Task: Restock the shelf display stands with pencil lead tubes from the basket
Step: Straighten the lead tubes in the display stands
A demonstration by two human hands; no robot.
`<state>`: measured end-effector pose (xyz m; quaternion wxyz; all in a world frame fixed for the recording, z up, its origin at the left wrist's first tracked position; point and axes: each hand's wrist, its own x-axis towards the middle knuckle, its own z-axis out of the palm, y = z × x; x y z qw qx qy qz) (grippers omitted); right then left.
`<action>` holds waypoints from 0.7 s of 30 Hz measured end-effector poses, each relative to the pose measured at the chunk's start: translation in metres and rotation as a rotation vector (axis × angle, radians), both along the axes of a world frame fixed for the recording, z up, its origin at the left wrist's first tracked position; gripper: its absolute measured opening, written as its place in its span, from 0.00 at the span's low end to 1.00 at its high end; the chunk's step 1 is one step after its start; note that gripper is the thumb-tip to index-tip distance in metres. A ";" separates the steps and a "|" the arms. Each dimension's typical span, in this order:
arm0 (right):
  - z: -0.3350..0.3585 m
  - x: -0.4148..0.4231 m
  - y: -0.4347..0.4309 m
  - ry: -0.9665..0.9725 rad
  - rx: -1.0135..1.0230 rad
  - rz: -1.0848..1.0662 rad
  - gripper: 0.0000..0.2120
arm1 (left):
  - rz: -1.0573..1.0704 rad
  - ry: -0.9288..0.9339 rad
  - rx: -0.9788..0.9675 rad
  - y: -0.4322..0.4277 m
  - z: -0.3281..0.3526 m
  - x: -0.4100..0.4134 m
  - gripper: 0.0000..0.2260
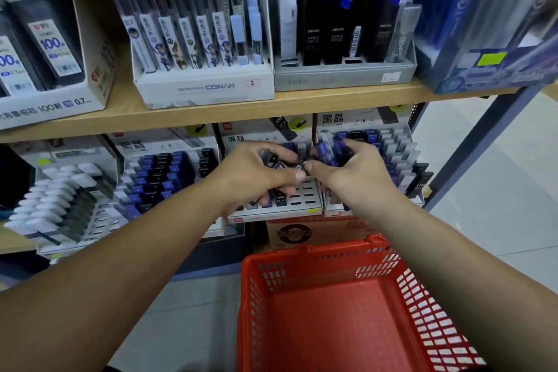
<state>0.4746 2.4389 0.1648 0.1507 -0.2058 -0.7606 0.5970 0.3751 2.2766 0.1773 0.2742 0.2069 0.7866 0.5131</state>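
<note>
Step in hand, as we read it: singling one tube out of the bundles and seating it in the white slotted cardboard display stand on the lower wooden shelf. Left hand: fingers curled tight round a bundle of black and blue plastic lead tubes. Right hand: fingers wrapped round a bunch of translucent blue lead tubes at its 11 o'clock. Between the hands sits one small black lead tube. Both thumbs meet on it, and with the blur we cannot tell which hand actually carries it. To do this well, we'd keep both bundles locked in the palms and free only thumb and forefinger for the single tube. We'd turn it upright, label out, then drop it straight down into an open slot. Open slots lie at 3 o'clock of the seated black tube marked HB 0.7, which stands at 5 o'clock of the left hand. We'd match colour to row and avoid raking the neighbours. The red perforated plastic basket sits at 6 o'clock of the hands. The stock we can see is in the hands, not in it.
</note>
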 end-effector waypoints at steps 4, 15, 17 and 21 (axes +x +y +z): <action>-0.002 -0.006 0.003 -0.046 0.305 0.026 0.09 | 0.144 -0.022 0.038 -0.010 -0.002 -0.008 0.14; -0.005 -0.013 0.000 -0.294 0.800 0.118 0.09 | 0.166 -0.223 -0.077 -0.037 -0.012 -0.017 0.25; -0.004 -0.015 -0.008 -0.292 0.924 0.122 0.13 | 0.148 -0.338 -0.049 -0.041 -0.012 -0.019 0.19; -0.007 -0.023 -0.018 -0.294 0.997 0.182 0.09 | 0.121 -0.429 0.057 -0.048 -0.007 -0.020 0.05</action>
